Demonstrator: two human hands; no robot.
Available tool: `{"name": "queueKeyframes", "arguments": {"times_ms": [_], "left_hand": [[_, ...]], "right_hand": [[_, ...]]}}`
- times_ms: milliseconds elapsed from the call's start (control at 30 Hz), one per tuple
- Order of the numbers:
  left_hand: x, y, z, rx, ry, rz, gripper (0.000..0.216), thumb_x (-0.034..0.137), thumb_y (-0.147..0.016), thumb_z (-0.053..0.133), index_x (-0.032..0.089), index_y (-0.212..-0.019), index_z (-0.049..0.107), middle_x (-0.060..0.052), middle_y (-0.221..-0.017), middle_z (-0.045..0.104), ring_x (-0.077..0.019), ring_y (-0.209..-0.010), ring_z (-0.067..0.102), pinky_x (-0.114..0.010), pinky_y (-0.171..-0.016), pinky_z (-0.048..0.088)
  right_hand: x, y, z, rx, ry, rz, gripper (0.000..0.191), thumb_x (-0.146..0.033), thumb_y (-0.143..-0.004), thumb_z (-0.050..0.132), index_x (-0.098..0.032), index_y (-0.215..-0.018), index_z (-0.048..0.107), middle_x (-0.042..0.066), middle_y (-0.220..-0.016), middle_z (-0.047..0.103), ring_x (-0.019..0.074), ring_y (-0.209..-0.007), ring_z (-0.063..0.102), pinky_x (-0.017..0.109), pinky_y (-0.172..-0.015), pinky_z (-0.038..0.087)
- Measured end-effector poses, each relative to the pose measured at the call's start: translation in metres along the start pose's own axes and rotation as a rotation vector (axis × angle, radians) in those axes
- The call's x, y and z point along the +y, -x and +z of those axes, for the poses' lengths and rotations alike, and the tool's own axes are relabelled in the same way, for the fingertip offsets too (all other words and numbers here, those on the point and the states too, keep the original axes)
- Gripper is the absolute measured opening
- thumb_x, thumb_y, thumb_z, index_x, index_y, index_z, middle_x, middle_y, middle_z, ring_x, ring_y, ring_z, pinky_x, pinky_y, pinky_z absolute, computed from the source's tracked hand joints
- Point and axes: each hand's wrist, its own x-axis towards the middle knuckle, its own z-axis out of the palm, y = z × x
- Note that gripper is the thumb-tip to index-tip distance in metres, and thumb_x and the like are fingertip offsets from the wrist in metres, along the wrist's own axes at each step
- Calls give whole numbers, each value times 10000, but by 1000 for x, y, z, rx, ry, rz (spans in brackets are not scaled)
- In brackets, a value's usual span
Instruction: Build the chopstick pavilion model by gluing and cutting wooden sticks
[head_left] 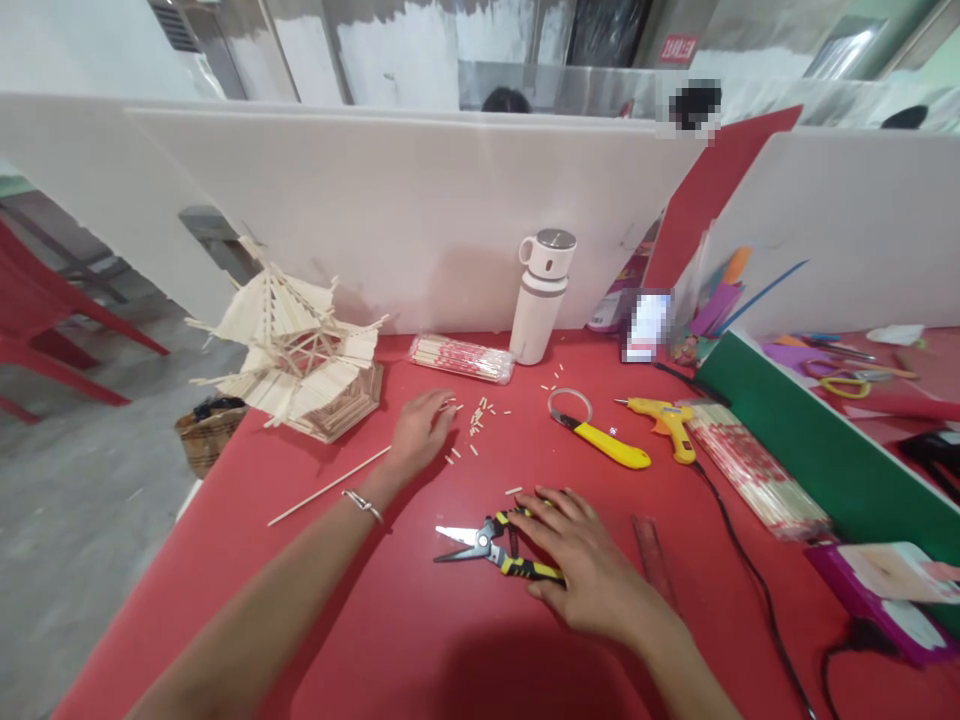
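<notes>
My left hand [421,432] is low over the red tabletop, its fingers loosely curved and thumb apart, beside a scatter of short cut stick pieces [477,418]. One or two pieces show at its fingertips; whether they touch is unclear. A long thin wooden stick [330,487] runs up to that wrist, its far end hidden. My right hand [574,545] lies with spread fingers over the yellow-and-black handles of the shears [481,543], not wrapped round them. The shears' blades are apart and point left. Just above the right fingers lies one short piece [514,491].
A stick-built pavilion model [300,350] stands at back left. Behind are a bagged stick bundle [461,358] and a white bottle [540,300]. To the right lie a yellow-handled tool [611,445], a corded glue gun [667,420], another stick pack [757,470] and a ruler [654,560].
</notes>
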Motion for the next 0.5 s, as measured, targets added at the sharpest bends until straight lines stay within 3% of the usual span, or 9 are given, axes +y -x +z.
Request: {"name": "queueKeyframes", "arguments": {"times_ms": [100, 233, 333, 500], "left_hand": [[-13, -9, -7, 22, -198, -65, 268, 307, -918, 561, 181, -1062, 749, -129, -1136, 726, -297, -1086, 642, -434, -969, 479], [-20, -17, -4, -82, -340, -24, 285, 432, -893, 648, 196, -1004, 761, -119, -1066, 721, -303, -1010, 632, -413, -856, 459], [-20, -22, 5, -132, -409, 29, 350, 518, -905, 638, 217, -1038, 758, -117, -1080, 703, -303, -1016, 609, -403, -825, 425], [-22, -32, 14, -93, -450, -4, 325, 445, -972, 559, 190, -959, 760, -145, -1053, 695, -316, -1019, 589, -401, -803, 389]], "right_hand": [[1, -2, 0, 1, -1, -3, 735, -356, -809, 689, -328, -1514, 481, 16, -1631, 382, 328, -1491, 291, 582, -1236, 162], [0, -2, 0, -2, 5, 0, 709, -335, -820, 672, -324, -1506, 493, 24, -1621, 402, 337, -1480, 309, 599, -1222, 186], [-1, -3, 3, 19, 10, -15, 706, -302, -806, 674, -324, -1492, 507, 34, -1604, 429, 340, -1462, 332, 604, -1213, 196], [-5, -9, 8, 85, -11, -74, 658, -309, -829, 671, -374, -1465, 515, 18, -1559, 489, 298, -1432, 372, 579, -1216, 185]]}}
